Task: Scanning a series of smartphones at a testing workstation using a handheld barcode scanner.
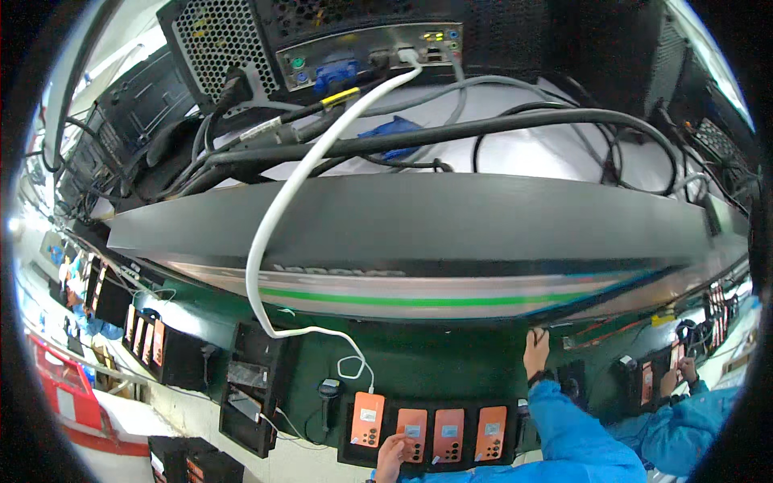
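Dark green matting covers a long workbench in a bright, crowded room, where a wide monitor stretches across the view, its dark upper edge above a screen striped in green. Behind it, a black computer tower shows its ports and a perforated panel, while thick black cables loop over a pale surface. One white cable runs from the tower down past the monitor to the leftmost of four coral-orange phones, which lie in a row, backs up, in a black tray at the bench's near edge.

At that tray, a worker's left hand reaches the second phone from the left, fingers bent over its lower left part; whether they pinch or merely touch it cannot be told. The right hand, below a blue sleeve, rests well forward near the monitor's lower edge, fingers curled inward; whether they grip anything is unclear.

A black handheld scanner stands just left of the tray, beside an open black box. Farther left, a red stool stands above pale flooring; at right, a co-worker's hands are busy near another coral-orange phone.
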Demonstrator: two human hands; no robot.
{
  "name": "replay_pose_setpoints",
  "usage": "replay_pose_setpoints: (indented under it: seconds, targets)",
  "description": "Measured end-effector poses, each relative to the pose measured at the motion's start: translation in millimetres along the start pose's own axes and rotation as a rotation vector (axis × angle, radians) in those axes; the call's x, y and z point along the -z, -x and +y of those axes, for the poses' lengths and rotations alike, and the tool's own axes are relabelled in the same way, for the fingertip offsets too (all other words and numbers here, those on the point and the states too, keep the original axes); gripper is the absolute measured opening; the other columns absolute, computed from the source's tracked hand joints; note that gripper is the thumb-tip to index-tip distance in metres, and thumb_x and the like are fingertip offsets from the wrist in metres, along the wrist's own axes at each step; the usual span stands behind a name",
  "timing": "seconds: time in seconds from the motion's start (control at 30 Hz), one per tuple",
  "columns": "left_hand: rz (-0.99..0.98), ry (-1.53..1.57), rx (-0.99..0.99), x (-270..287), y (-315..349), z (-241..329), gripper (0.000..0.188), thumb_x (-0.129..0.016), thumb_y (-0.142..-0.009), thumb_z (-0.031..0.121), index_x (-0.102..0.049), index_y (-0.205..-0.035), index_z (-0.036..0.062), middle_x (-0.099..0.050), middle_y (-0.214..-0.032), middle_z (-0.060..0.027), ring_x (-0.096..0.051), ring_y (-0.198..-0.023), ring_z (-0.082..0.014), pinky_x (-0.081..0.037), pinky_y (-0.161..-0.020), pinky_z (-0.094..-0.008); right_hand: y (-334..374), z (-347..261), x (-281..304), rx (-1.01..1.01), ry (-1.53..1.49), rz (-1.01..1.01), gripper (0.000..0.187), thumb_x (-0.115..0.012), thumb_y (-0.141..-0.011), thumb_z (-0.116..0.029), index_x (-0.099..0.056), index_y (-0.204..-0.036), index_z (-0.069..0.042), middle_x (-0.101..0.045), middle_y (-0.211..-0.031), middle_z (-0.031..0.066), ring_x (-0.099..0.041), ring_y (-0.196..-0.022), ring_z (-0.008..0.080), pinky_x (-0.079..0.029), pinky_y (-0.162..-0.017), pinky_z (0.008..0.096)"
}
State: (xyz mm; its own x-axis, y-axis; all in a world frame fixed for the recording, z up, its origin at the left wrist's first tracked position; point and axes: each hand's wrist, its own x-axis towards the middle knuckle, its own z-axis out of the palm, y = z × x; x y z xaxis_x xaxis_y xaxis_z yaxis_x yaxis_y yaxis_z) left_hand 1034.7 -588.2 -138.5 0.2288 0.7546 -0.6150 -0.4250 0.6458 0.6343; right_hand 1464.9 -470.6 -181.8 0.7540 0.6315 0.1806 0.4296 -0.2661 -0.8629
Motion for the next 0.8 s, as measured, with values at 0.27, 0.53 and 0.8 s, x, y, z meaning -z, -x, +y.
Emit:
replay_pose_setpoints:
  seconds: [0.27,0.53,0.8]
  targets:
    - [-0.185,-0.188,0.023,-1.2,-27.5,3.3,0.028,-0.056,-0.094,0.019,-0.055,-0.118,0.0054,-0.064,-0.105,-0.0085,-0.064,-0.085,-0.0177,-0.054,-0.068,-0.0299,189.9,56.6,95.2,-0.552,0.118,0.017,0.042,-0.069,-0.084,-0.031,-0.045,-0.1,-0.001,-0.05,-0.089,0.0115,-0.049,-0.084,0.0271,-0.041,-0.078,0.0371]
    - [-0.349,-0.391,0.114,-38.7,-3.8,44.2,0.029,-0.059,-0.092,0.013,-0.053,-0.119,0.0049,-0.064,-0.103,-0.0074,-0.062,-0.083,-0.0143,-0.053,-0.068,-0.0266,185.0,29.6,135.3,-0.599,-0.483,-0.048,0.031,-0.058,-0.093,-0.03,-0.051,-0.105,-0.003,-0.059,-0.096,0.0064,-0.057,-0.087,0.0151,-0.048,-0.076,0.031]
    - [-0.475,-0.483,0.187,-40.8,-7.5,23.6,0.028,-0.058,-0.094,0.02,-0.055,-0.119,0.0085,-0.064,-0.101,-0.0029,-0.06,-0.085,-0.0101,-0.047,-0.067,-0.0217,234.4,2.7,135.3,-0.643,-0.257,-0.261,0.029,-0.056,-0.094,-0.034,-0.049,-0.095,-0.006,-0.059,-0.073,0.0051,-0.059,-0.051,0.0149,-0.047,-0.044,0.0278]
